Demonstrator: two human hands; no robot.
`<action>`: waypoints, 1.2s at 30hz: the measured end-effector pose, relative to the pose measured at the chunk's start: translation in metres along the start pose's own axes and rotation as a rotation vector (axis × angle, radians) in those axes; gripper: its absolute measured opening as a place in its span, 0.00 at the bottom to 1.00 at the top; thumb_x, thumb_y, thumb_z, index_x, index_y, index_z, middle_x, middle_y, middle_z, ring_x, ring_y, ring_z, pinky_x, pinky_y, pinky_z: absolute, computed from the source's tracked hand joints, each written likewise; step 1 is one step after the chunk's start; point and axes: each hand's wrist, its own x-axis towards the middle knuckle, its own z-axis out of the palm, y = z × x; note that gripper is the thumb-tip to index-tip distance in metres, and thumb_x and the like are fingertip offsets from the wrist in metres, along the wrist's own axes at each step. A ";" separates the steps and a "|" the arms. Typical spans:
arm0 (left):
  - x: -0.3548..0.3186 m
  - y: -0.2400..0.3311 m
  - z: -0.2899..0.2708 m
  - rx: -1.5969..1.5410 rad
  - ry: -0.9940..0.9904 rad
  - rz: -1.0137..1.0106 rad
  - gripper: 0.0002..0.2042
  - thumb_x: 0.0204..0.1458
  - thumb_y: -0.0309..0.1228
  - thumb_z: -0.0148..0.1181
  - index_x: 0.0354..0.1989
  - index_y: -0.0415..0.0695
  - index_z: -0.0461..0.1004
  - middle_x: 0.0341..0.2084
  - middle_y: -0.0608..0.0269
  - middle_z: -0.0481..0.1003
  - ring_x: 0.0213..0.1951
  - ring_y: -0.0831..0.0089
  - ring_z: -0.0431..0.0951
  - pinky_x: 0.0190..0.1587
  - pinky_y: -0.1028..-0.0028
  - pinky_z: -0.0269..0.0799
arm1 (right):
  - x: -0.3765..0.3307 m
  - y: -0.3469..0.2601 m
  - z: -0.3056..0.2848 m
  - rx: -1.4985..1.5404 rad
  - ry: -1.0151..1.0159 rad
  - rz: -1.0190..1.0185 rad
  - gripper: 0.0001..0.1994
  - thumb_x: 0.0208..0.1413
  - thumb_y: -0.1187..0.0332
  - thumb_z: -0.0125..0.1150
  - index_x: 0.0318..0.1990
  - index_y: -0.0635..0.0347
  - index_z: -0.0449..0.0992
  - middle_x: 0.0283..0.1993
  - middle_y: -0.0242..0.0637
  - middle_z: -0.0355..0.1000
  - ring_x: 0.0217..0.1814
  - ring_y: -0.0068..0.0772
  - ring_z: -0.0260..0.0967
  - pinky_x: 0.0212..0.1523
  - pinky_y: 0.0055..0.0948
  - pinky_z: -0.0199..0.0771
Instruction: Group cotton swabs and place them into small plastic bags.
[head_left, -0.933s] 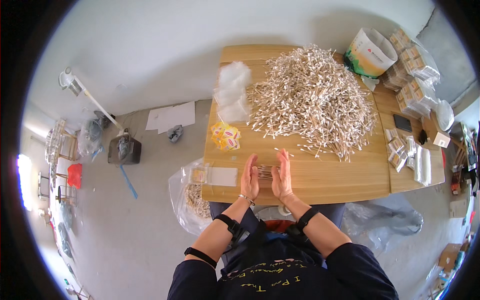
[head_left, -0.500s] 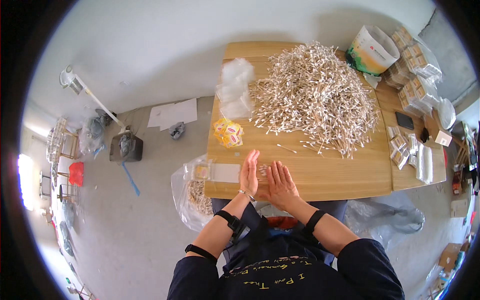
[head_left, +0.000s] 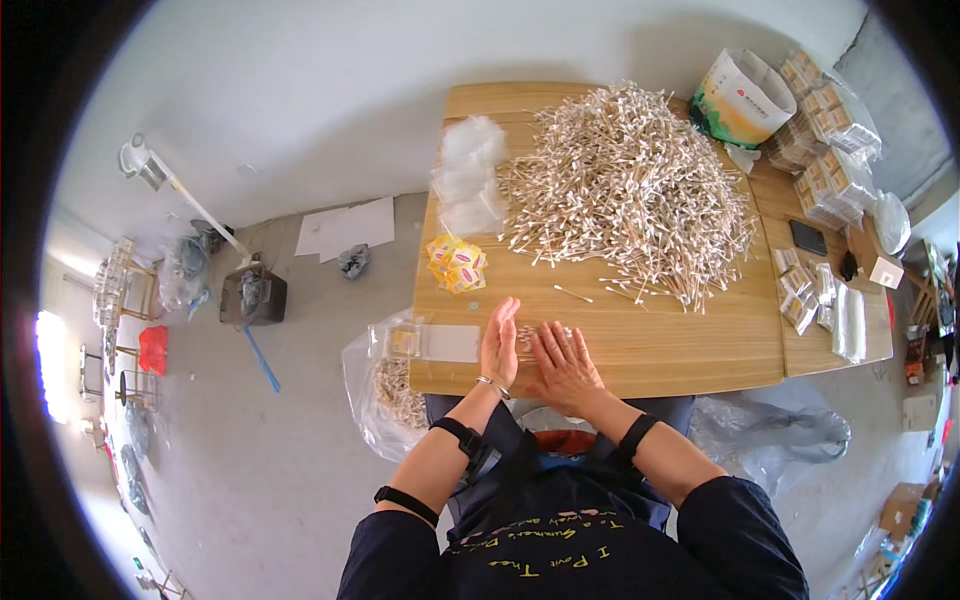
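A pale tan wooden counter (head_left: 700, 340) carries a white-tipped beige heap of cotton swabs (head_left: 625, 185) at twelve o'clock, yellow-and-red packets (head_left: 455, 265) at ten o'clock, and a white-and-green bag (head_left: 740, 98) at one o'clock, above a grey floor (head_left: 300, 420).

Left hand (head_left: 499, 343) upright on its edge, fingers straight, right hand (head_left: 563, 362) flat (palm down), fingers spread, forearms converging
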 end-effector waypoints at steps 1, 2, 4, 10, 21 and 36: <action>0.000 0.001 0.001 -0.001 0.001 0.003 0.30 0.63 0.48 0.39 0.63 0.35 0.54 0.60 0.47 0.61 0.64 0.64 0.58 0.65 0.67 0.51 | 0.001 0.000 -0.003 0.000 0.000 0.000 0.43 0.53 0.40 0.48 0.68 0.64 0.47 0.73 0.48 0.40 0.76 0.45 0.30 0.72 0.49 0.25; 0.000 0.002 0.000 -0.001 0.002 0.003 0.30 0.63 0.48 0.39 0.63 0.35 0.54 0.60 0.47 0.61 0.64 0.64 0.58 0.65 0.67 0.51 | 0.003 0.001 -0.007 0.005 -0.001 0.033 0.43 0.53 0.42 0.51 0.68 0.64 0.47 0.73 0.48 0.40 0.76 0.45 0.30 0.72 0.49 0.24; -0.001 0.003 0.000 0.003 0.012 -0.008 0.30 0.63 0.49 0.39 0.63 0.35 0.54 0.60 0.48 0.61 0.64 0.63 0.58 0.65 0.67 0.51 | 0.009 0.004 -0.010 0.009 -0.003 0.067 0.44 0.52 0.45 0.54 0.68 0.64 0.46 0.72 0.48 0.40 0.76 0.45 0.29 0.72 0.49 0.24; 0.000 -0.002 0.001 -0.039 0.032 0.005 0.28 0.63 0.48 0.40 0.63 0.37 0.55 0.60 0.48 0.61 0.63 0.63 0.58 0.65 0.66 0.51 | 0.023 0.016 -0.006 0.184 0.120 0.211 0.46 0.47 0.55 0.64 0.68 0.66 0.44 0.72 0.49 0.42 0.76 0.47 0.30 0.72 0.48 0.28; -0.009 -0.003 0.015 -0.066 0.088 0.012 0.29 0.64 0.47 0.39 0.63 0.34 0.55 0.62 0.48 0.58 0.64 0.61 0.56 0.66 0.65 0.48 | 0.027 0.020 0.010 0.796 0.627 0.269 0.30 0.51 0.83 0.46 0.64 0.67 0.50 0.69 0.57 0.44 0.73 0.56 0.39 0.70 0.42 0.42; 0.001 -0.007 0.007 -0.016 0.094 0.023 0.30 0.64 0.48 0.37 0.63 0.33 0.55 0.62 0.50 0.58 0.65 0.63 0.55 0.66 0.67 0.47 | 0.025 0.006 -0.010 0.126 -0.045 0.105 0.38 0.58 0.51 0.48 0.67 0.70 0.46 0.72 0.53 0.39 0.76 0.50 0.29 0.72 0.44 0.29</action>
